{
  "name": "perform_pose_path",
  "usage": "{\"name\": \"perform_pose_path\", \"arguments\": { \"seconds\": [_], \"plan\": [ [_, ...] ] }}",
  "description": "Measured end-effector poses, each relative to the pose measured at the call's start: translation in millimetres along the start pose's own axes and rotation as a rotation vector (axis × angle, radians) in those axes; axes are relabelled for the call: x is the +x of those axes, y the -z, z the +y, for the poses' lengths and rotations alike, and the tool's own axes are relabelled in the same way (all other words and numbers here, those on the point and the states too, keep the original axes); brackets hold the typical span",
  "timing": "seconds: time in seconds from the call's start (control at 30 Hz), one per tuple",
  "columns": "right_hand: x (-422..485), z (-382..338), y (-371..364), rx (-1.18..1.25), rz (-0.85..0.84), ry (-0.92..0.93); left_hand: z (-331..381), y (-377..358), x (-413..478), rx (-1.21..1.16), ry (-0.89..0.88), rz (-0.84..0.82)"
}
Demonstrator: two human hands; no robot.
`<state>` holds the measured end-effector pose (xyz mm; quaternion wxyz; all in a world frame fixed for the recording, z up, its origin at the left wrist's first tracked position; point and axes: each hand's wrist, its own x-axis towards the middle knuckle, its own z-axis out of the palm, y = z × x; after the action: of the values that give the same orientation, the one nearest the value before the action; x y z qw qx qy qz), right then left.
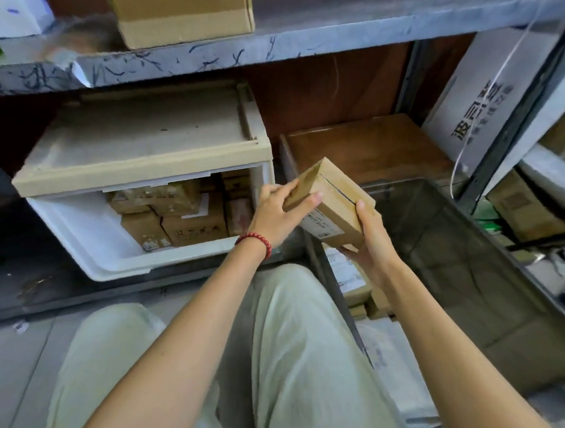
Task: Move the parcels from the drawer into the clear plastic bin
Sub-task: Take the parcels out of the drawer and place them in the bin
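Observation:
A small brown cardboard parcel (pixel 332 200) with a white label is held in the air between the drawer and the bin. My left hand (pixel 279 210), with a red bead bracelet on the wrist, grips its left end. My right hand (pixel 369 241) holds its right end and underside. The white drawer (pixel 87 236) stands pulled out of a beige cabinet at the left and holds several more brown parcels (pixel 189 215). The clear plastic bin (pixel 468 266) sits on the floor at the right; a few parcels (pixel 356 283) lie at its near left corner.
A grey metal shelf (pixel 283 47) runs overhead with a cardboard box (pixel 184 9) on it. A brown wooden box (pixel 369 146) stands behind the bin. A shelf upright (pixel 515 118) and more boxes are at the right. My knees in pale trousers (pixel 284 345) fill the foreground.

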<state>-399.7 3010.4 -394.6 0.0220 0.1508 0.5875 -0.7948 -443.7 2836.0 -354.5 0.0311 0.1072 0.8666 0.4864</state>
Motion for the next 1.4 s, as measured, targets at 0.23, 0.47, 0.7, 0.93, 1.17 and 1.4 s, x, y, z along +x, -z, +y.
{"name": "perform_pose_path", "arguments": {
  "seconds": [0.23, 0.47, 0.7, 0.93, 1.17, 1.4],
  "plan": [
    [-12, 25, 96, 0.251, 0.143, -0.142, 8, -99, 22, -0.006, -0.027, -0.225],
    [-16, 61, 155, 0.582, 0.284, -0.175, 18, -171, 45, 0.278, -0.21, -0.306],
    [6, 86, 186, 0.461, 0.671, -0.231, -11, -206, 61, 0.549, -0.26, -0.411],
    [50, 106, 195, 0.315, 0.8, -0.288, -33, -204, 83, 0.635, -0.296, -0.456],
    [84, 124, 204, 0.385, 0.872, -0.34, -37, -199, 99, 0.634, -0.31, -0.432],
    [99, 128, 206, 0.412, 0.815, -0.41, -32, -199, 112, 0.573, -0.343, -0.365]
  ]
}}
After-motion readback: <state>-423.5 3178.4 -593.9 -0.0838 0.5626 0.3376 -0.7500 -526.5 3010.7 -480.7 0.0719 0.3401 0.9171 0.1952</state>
